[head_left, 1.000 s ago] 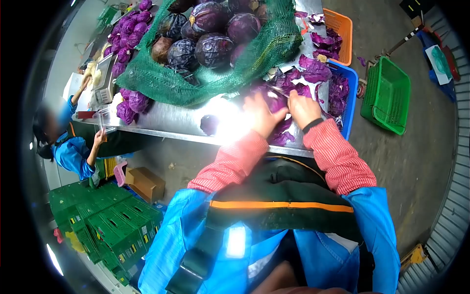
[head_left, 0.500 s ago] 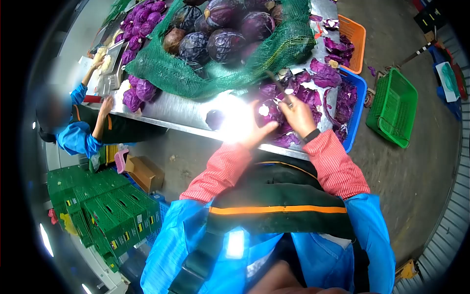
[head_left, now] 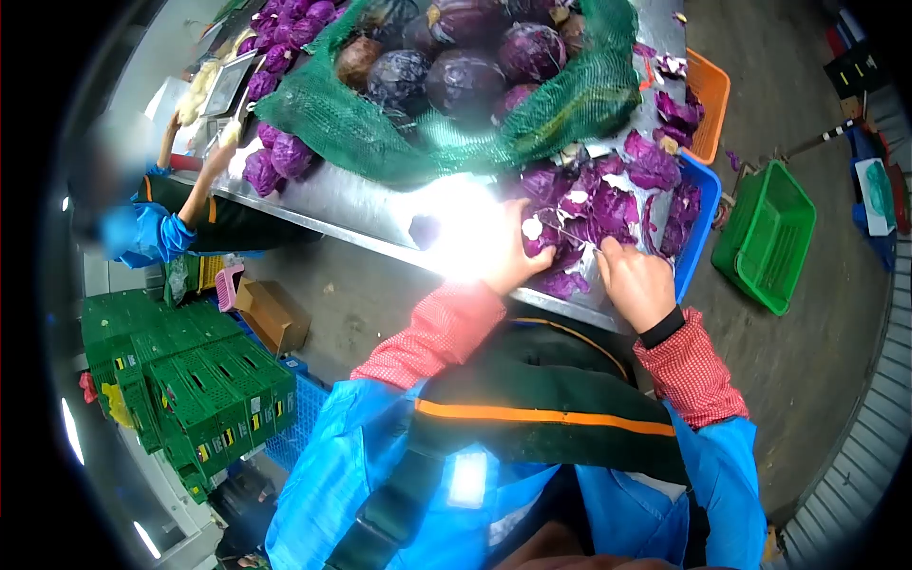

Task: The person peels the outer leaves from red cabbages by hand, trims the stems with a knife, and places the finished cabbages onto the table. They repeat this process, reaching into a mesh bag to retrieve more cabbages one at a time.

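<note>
Near the front edge of the metal table (head_left: pixel 366 214), my left hand (head_left: pixel 508 252) is closed around the side of a purple cabbage (head_left: pixel 540 231) with a pale cut stem; glare washes out part of this hand. To its right, my right hand (head_left: pixel 638 283) is closed on the handle of a knife, whose thin blade (head_left: pixel 573 234) points left toward the cabbage. Loose purple leaves (head_left: pixel 613 207) lie behind and beside both hands. Beyond them, whole dark cabbages (head_left: pixel 465 84) sit in an open green net (head_left: pixel 427 157).
A blue crate (head_left: pixel 705 214) and an orange crate (head_left: pixel 712 104) stand at the table's right edge. A green crate (head_left: pixel 768 237) is on the floor. At the left, a co-worker (head_left: pixel 161 223) stands by peeled cabbages (head_left: pixel 285 157). Green crates (head_left: pixel 209 389) are stacked lower left.
My right hand has moved right and toward me, and the knife blade has swung down to point left at the cabbage. The whole view has shifted slightly.
</note>
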A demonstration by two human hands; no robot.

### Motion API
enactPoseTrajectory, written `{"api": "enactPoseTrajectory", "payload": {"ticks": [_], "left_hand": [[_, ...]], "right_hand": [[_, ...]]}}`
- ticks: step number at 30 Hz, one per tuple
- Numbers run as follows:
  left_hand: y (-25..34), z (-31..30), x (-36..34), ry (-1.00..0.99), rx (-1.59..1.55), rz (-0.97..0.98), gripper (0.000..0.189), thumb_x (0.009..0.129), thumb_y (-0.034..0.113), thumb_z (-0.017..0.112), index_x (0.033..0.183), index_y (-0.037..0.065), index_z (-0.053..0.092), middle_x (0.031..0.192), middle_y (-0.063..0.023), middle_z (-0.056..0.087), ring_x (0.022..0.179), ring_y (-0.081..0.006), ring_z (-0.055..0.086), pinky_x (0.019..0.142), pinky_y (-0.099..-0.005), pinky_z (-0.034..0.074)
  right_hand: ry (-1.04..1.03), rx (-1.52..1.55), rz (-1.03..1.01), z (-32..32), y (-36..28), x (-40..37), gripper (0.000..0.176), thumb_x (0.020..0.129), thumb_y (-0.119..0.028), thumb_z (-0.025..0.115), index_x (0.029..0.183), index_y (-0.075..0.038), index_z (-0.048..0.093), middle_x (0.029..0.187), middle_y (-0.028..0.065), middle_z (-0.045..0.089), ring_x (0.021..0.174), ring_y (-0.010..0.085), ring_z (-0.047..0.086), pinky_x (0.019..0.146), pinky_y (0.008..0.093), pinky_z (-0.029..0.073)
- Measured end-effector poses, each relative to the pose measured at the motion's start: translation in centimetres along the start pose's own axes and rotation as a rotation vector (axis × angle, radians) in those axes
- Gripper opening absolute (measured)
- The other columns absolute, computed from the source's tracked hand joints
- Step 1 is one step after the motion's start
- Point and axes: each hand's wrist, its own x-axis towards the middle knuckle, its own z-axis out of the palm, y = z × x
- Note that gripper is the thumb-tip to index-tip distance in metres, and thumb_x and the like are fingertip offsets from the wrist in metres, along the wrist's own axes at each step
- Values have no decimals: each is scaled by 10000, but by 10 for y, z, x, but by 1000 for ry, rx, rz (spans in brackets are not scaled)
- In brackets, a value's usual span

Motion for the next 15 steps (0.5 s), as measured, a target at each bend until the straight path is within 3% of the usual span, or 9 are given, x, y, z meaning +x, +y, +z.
{"api": "enactPoseTrajectory", "payload": {"ticks": [2,4,6,10,15], "left_hand": [[-6,0,2,66,18,35,808,623,246,818,1293,-10,447,1185,-229,515,1114,-384,516,984,-434,429],[-4,-6,3,23,-69,157,842,602,220,808,1316,-18,428,1218,-248,479,1159,-416,476,1012,-446,409],[0,-8,0,-5,-36,204,860,613,211,797,1343,-24,408,1260,-258,435,1199,-434,438,1038,-455,386],[-6,-5,1,-40,-126,123,900,619,215,805,1370,-26,373,1303,-257,395,1229,-442,412,1060,-453,373],[-11,2,1,-25,-107,158,927,612,216,810,1378,-42,355,1314,-261,393,1244,-432,402,1069,-452,365]], "right_hand": [[-23,103,48,-2,0,8,178,934,-234,534,859,-77,570,675,183,627,600,379,621,532,476,492],[-51,297,147,-4,-2,10,182,960,-211,488,920,-67,592,713,233,615,632,421,612,556,525,468],[-38,318,146,-20,-10,16,248,978,-238,464,866,-53,586,665,249,610,612,445,603,545,541,447],[-88,59,6,-29,-21,-1,211,952,-225,538,823,-61,572,620,210,610,567,401,616,505,500,473],[-45,-105,33,-19,-26,3,180,934,-219,563,829,-72,564,622,164,632,536,348,632,485,456,497]]}}
